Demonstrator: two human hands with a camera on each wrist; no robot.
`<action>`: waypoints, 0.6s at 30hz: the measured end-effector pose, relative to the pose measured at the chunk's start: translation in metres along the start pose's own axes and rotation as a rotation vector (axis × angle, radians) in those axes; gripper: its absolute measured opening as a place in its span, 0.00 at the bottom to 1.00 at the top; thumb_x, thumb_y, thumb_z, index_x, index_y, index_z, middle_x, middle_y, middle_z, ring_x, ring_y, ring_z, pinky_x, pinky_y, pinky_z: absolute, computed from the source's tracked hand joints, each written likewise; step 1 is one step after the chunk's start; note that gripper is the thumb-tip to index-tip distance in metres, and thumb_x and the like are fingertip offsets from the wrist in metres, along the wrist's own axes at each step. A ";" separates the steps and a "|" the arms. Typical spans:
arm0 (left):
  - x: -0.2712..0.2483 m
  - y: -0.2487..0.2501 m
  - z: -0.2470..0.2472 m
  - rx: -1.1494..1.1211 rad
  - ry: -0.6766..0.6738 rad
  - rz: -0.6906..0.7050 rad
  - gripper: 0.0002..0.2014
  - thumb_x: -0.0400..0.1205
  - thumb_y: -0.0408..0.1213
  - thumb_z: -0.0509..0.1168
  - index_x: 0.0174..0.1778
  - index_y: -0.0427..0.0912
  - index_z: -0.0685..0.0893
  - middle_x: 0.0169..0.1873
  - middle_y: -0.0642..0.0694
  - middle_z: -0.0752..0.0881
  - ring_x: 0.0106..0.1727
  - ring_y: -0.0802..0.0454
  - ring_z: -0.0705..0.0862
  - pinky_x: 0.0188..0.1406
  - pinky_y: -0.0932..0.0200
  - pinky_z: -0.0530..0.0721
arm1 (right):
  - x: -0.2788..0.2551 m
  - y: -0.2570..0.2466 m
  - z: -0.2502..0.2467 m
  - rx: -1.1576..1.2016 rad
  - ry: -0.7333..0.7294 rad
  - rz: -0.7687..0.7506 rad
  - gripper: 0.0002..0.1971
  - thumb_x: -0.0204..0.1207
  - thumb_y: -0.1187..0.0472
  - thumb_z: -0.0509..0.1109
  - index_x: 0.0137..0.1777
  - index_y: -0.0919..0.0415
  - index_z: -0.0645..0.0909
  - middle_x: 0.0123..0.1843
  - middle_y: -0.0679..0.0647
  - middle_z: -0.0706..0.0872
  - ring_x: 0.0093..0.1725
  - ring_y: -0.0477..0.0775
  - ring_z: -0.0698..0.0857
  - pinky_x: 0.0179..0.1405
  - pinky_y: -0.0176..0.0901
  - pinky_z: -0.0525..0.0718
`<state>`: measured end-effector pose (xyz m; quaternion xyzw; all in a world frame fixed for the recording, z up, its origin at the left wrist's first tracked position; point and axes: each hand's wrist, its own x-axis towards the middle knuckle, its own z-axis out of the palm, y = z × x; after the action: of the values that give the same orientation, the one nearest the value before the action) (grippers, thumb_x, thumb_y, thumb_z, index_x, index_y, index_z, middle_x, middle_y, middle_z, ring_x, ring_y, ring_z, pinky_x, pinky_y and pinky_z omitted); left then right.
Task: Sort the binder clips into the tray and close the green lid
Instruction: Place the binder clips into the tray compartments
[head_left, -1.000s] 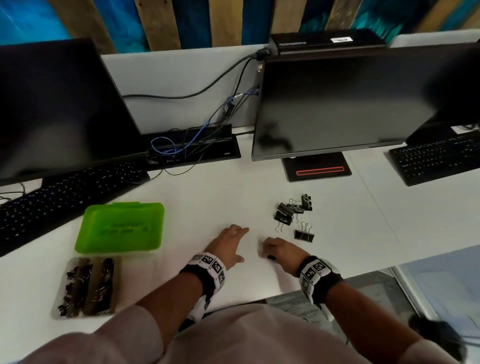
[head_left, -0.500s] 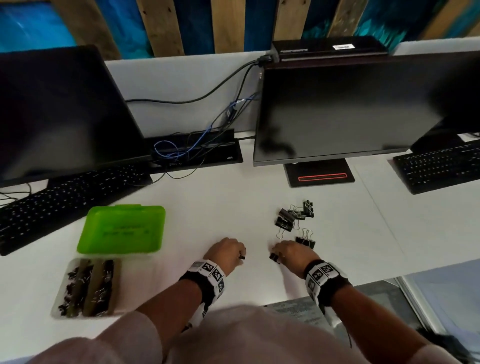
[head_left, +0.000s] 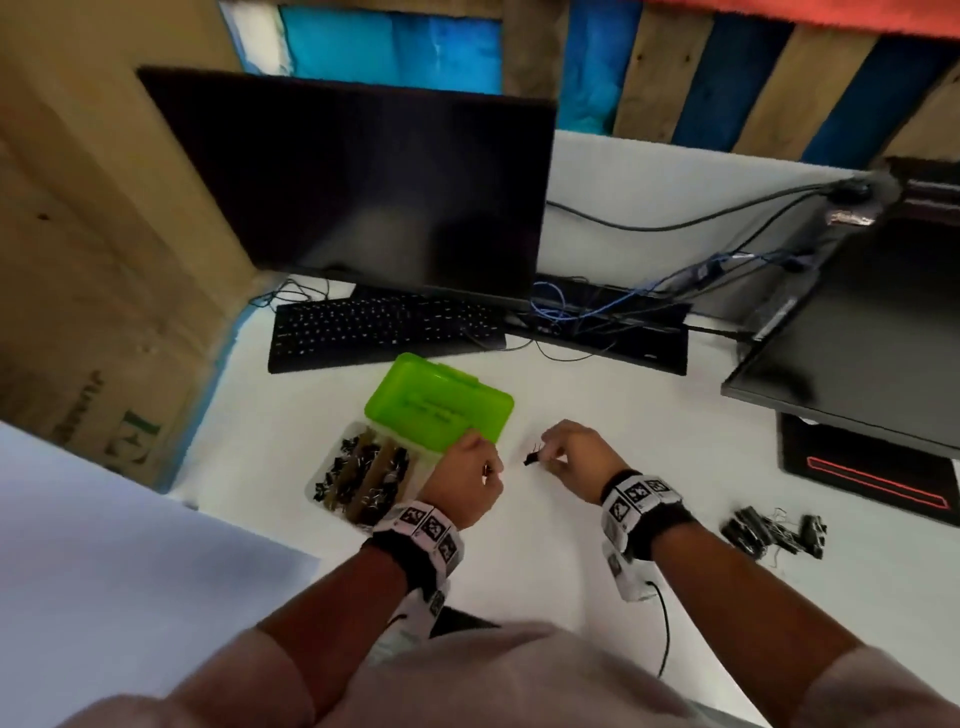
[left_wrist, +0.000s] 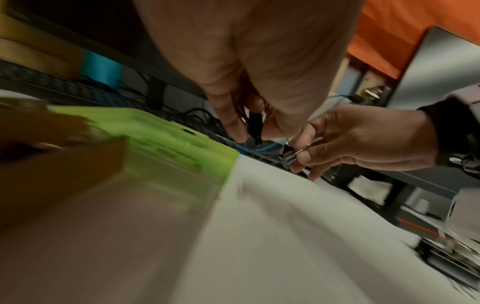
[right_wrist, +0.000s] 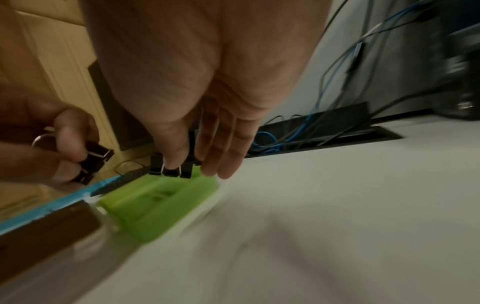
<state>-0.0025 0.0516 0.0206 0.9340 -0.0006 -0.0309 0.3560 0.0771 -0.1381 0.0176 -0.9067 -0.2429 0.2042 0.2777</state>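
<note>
Head view: left hand (head_left: 462, 475) pinches binder clip (left_wrist: 253, 127) beside tray (head_left: 332, 475) near surface's left edge; right hand (head_left: 576, 457) pinches second clip (head_left: 532, 457). Clips likely light, stiff, slick; hold black body, not wire loops. Loose pile (head_left: 774, 532) toward right.

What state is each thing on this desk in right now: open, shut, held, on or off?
Green plastic lid: open, off the tray.
Clear tray: uncovered, holding clips.
Left hand: pinching a black binder clip.
Right hand: pinching another clip.
Loose clip pile: unsorted.
Monitor: dark.
</note>
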 end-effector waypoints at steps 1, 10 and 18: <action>-0.005 -0.010 -0.011 0.010 0.049 -0.027 0.06 0.68 0.28 0.64 0.37 0.42 0.81 0.44 0.46 0.78 0.36 0.50 0.79 0.41 0.58 0.80 | 0.011 -0.013 0.002 0.015 -0.018 -0.022 0.05 0.71 0.67 0.70 0.42 0.58 0.85 0.52 0.54 0.86 0.50 0.54 0.85 0.56 0.43 0.81; -0.062 -0.084 -0.067 -0.046 0.182 -0.357 0.23 0.75 0.30 0.65 0.67 0.42 0.75 0.68 0.40 0.77 0.69 0.43 0.76 0.71 0.53 0.73 | 0.083 -0.124 0.053 -0.206 -0.201 -0.378 0.07 0.75 0.61 0.66 0.51 0.53 0.83 0.56 0.54 0.86 0.57 0.58 0.83 0.53 0.46 0.81; -0.081 -0.100 -0.070 -0.029 0.129 -0.310 0.16 0.71 0.28 0.68 0.55 0.40 0.85 0.59 0.39 0.83 0.59 0.43 0.83 0.63 0.60 0.77 | 0.100 -0.153 0.094 -0.589 -0.261 -0.584 0.10 0.76 0.65 0.62 0.54 0.56 0.82 0.57 0.54 0.84 0.60 0.60 0.77 0.52 0.51 0.76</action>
<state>-0.0812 0.1741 0.0110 0.9178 0.1666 -0.0254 0.3596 0.0599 0.0664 0.0146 -0.8071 -0.5702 0.1520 0.0201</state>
